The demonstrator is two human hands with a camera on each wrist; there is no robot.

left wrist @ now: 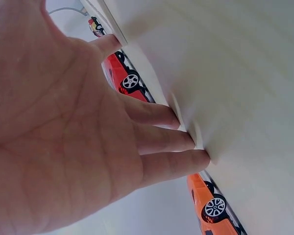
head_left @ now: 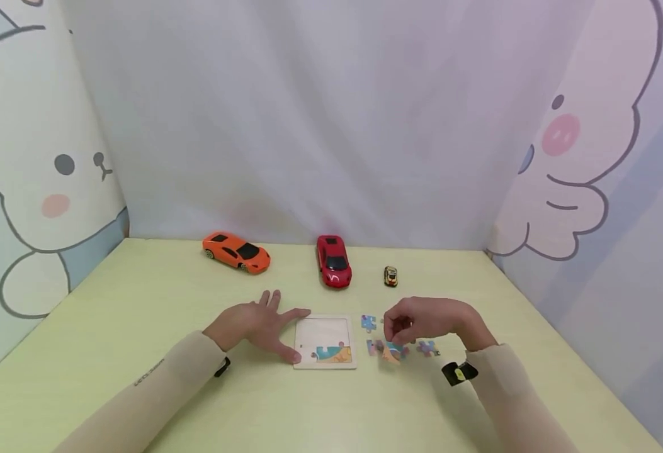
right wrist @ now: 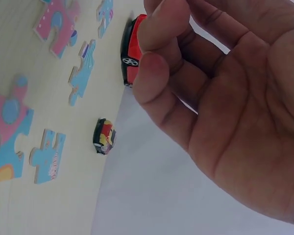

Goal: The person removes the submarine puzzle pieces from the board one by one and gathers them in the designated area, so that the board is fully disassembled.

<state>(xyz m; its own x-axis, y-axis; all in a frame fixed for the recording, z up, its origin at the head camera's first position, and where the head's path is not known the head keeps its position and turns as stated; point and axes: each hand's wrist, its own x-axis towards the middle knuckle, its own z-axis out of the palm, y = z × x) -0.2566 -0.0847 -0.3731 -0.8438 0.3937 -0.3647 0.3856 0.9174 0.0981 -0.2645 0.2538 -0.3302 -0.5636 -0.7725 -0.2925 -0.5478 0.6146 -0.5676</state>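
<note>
My left hand [head_left: 263,322] lies flat and spread on the pale green table [head_left: 138,327], its thumb touching the left edge of a white puzzle frame [head_left: 324,330]. The left wrist view shows its straight fingers [left wrist: 157,142] pressing on the tabletop. A few pieces [head_left: 331,353] fill the frame's bottom row. My right hand [head_left: 419,321] hovers with loosely curled fingers [right wrist: 157,78] over loose puzzle pieces [head_left: 390,351], and nothing shows between them. More loose pieces [right wrist: 48,154] lie scattered right of the frame.
Along the back of the table stand an orange toy car [head_left: 236,251], a red toy car [head_left: 334,261] and a small yellow-black car [head_left: 390,275]. Cartoon-printed walls close the table in at the left, back and right.
</note>
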